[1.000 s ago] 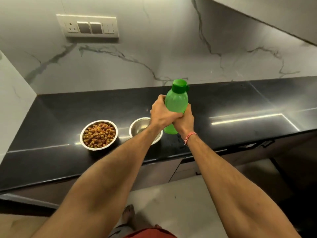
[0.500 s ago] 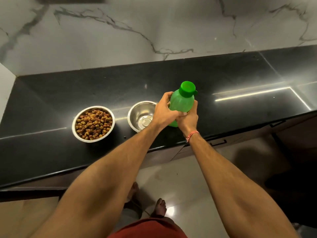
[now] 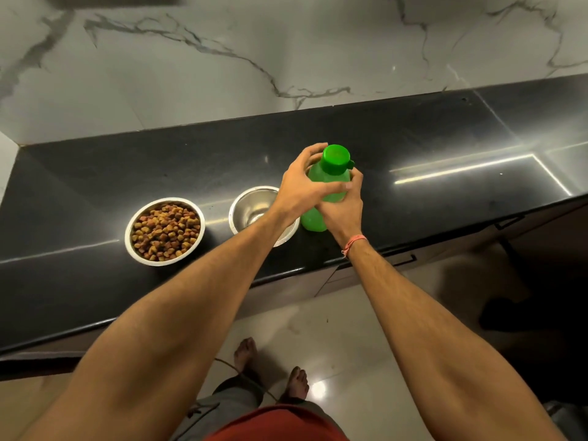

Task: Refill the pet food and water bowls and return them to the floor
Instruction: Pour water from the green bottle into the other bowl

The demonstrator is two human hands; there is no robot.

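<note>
A green plastic bottle (image 3: 329,178) with a green cap stands upright on the black countertop (image 3: 413,192), right of the bowls. My right hand (image 3: 345,211) grips its lower body from the near side. My left hand (image 3: 300,186) wraps the upper body, thumb across the front and fingers raised beside the cap. A steel bowl (image 3: 164,230) full of brown kibble sits at the left. An empty steel bowl (image 3: 253,206) stands between it and the bottle, partly hidden under my left wrist.
A marble wall rises behind the counter, and a side wall closes it off at the far left. Cabinet fronts with dark handles (image 3: 405,259) sit under the counter edge. My bare feet (image 3: 245,353) stand on the glossy tiled floor.
My left hand's fingers have slid up from the bottle's body to beside the cap. The view has tilted further down; bottle and bowls have stayed in place.
</note>
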